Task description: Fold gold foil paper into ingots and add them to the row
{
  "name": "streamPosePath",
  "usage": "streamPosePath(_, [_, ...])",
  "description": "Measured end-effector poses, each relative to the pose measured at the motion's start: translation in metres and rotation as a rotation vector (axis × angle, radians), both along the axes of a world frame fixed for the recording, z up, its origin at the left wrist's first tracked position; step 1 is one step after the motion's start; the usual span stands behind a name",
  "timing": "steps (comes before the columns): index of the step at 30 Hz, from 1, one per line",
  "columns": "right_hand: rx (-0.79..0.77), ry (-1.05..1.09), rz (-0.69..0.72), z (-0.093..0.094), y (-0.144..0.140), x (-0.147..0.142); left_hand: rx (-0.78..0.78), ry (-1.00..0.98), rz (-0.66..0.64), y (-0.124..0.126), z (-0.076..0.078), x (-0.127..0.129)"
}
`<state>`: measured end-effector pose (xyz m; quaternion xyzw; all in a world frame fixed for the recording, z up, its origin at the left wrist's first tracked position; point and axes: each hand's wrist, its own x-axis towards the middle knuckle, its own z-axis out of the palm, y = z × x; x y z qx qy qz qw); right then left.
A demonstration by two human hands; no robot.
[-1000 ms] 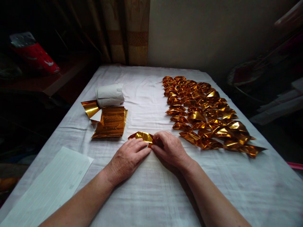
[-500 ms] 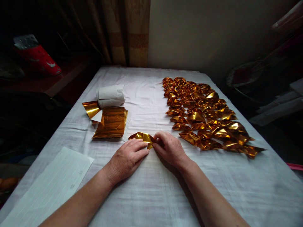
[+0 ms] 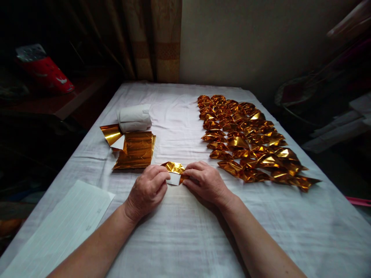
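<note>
The foil sheet (image 3: 174,168) is glossy gold metallic, crinkled, with a matt white paper back. The folded foil pieces (image 3: 249,143) and foil stack (image 3: 136,150) shine alike. Wrinkled matt white cloth (image 3: 179,231) covers the counter.

You look down at a table (image 3: 185,239) covered with a white cloth (image 3: 290,224), lit from above while the room around it stays dim. Behind its far edge a plain pale wall (image 3: 246,42) fills the right side, and a striped brownish curtain (image 3: 153,38) hangs at the far left. To your left a dark wooden shelf (image 3: 75,100) carries a red object (image 3: 43,69). The right side is too dark to tell.
</note>
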<state>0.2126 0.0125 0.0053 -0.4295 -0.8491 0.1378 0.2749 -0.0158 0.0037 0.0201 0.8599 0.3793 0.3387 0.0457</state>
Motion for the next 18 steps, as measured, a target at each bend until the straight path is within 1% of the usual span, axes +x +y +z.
streamPosePath(2, [0.015, -0.001, -0.008, -0.001, 0.0, 0.0, 0.038, 0.024, 0.105, 0.001, 0.001, -0.004])
streamPosePath(4, [0.019, -0.001, -0.01, -0.003, 0.001, 0.0, 0.037, 0.076, 0.199, 0.001, 0.001, -0.009])
streamPosePath(7, [0.014, 0.01, -0.027, -0.007, 0.001, 0.0, 0.014, 0.145, 0.263, 0.002, -0.002, -0.013])
streamPosePath(12, [-0.009, 0.023, -0.091, -0.008, 0.0, 0.0, -0.002, 0.192, 0.262, 0.003, -0.011, -0.019])
streamPosePath(14, [-0.021, 0.015, -0.109, -0.007, 0.0, 0.0, -0.03, 0.213, 0.234, 0.004, -0.015, -0.02])
streamPosePath(18, [0.005, -0.001, -0.073, -0.006, 0.0, -0.001, -0.075, 0.252, 0.151, 0.005, -0.015, -0.022])
